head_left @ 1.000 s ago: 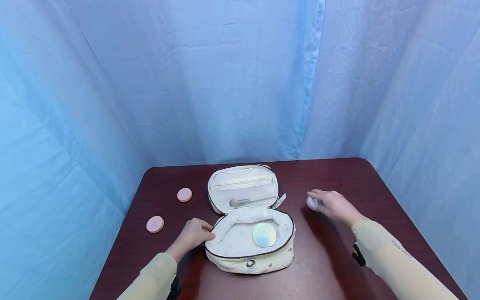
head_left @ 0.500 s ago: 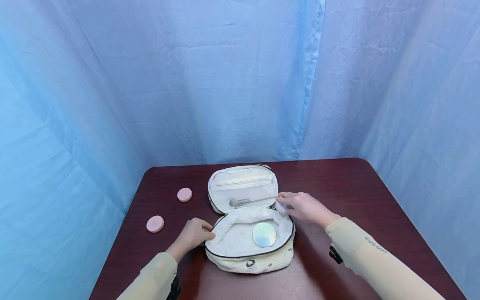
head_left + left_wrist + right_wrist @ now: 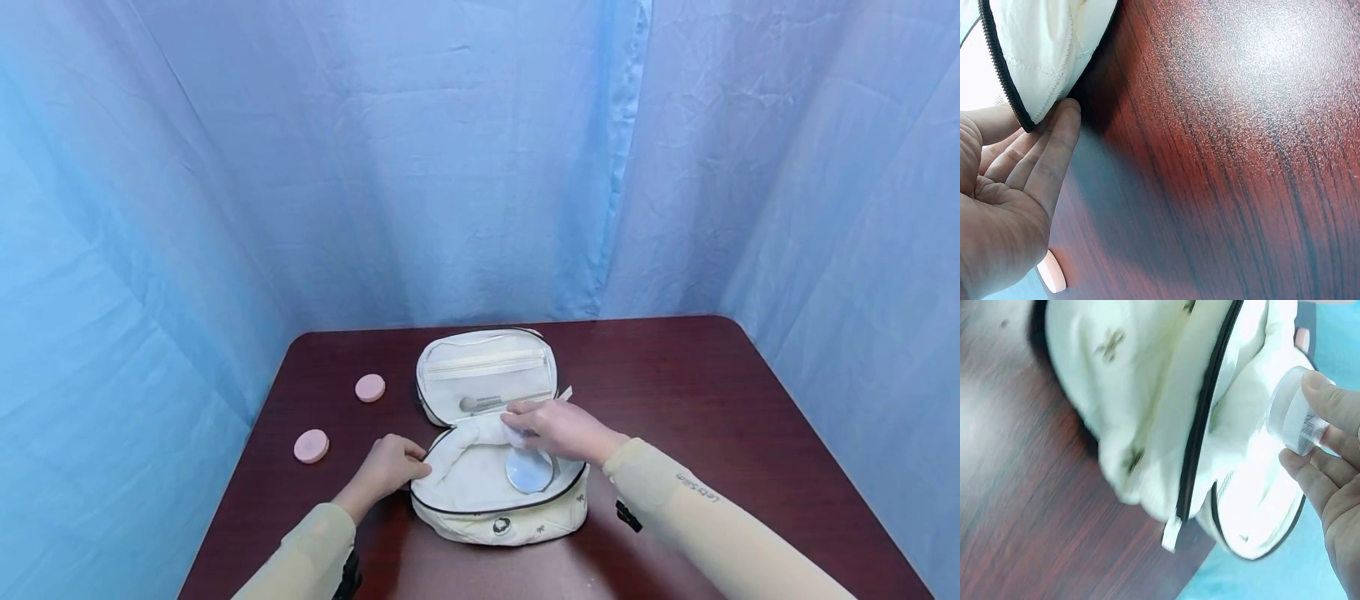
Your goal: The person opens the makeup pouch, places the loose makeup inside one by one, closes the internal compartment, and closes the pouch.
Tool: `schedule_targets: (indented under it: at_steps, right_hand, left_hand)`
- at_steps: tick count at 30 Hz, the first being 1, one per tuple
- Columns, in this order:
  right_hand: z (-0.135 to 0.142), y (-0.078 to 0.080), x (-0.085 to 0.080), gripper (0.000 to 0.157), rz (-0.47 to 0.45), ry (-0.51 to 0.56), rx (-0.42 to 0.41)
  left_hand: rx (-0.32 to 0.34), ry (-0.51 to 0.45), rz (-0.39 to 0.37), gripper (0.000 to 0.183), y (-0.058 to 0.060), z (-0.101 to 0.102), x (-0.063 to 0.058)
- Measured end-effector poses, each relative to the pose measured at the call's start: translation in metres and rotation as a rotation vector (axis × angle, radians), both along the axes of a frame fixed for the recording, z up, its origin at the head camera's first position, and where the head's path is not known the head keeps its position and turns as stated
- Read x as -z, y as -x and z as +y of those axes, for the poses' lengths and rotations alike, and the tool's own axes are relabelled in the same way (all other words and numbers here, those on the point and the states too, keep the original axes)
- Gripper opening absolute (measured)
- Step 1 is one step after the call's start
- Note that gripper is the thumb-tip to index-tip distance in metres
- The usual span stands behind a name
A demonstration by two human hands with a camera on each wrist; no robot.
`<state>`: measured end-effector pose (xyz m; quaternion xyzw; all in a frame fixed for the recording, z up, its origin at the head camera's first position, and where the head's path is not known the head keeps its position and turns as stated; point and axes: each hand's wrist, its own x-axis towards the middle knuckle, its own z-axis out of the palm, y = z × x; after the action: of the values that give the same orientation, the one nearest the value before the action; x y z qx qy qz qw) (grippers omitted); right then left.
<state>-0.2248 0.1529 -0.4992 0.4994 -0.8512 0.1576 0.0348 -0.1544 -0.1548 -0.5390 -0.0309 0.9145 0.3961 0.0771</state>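
An open white toiletry bag (image 3: 450, 521) with a black zip and small bow prints stands on the dark table, its lid (image 3: 483, 346) folded back. My left hand (image 3: 382, 471) pinches the bag's left rim; in the left wrist view the thumb (image 3: 991, 123) lies inside the zip and the fingers outside. Over the opening, my right hand (image 3: 566, 429) holds a small clear round jar (image 3: 1291, 409) between thumb and fingers, tilted on its side. Inside the bag lies a round shiny disc (image 3: 528, 475), mirror-like, below the right fingers. Part of the bag's right rim is hidden by that hand.
Two pink round flat cases, a nearer case (image 3: 311, 447) and a farther case (image 3: 370, 387), lie on the table (image 3: 675, 358) left of the bag. A makeup brush (image 3: 480, 404) shows in the lid's pocket. Blue curtains (image 3: 480, 167) surround the table.
My right hand has carried the jar leftward from the table at the right, past the bag's right rim, to above the opening. My left hand has stayed on the left rim.
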Motion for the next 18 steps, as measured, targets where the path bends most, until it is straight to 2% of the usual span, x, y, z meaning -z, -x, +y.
schedule_targets:
  at_steps: [6, 13, 18]
  right_hand:
    - [-0.022, -0.006, 0.007, 0.042, 0.072, -0.025, -0.069]
    - [-0.039, -0.015, 0.015, 0.045, 0.071, -0.116, -0.07]
    - [-0.044, -0.017, 0.025, 0.044, 0.094, -0.128, -0.093]
  left_hand:
    - [-0.002, -0.006, 0.004, 0.018, 0.001, 0.0, 0.0]
    - [0.003, -0.009, 0.0, 0.018, 0.001, 0.0, 0.0]
    - [0.008, -0.002, 0.003, 0.018, 0.001, -0.001, 0.0]
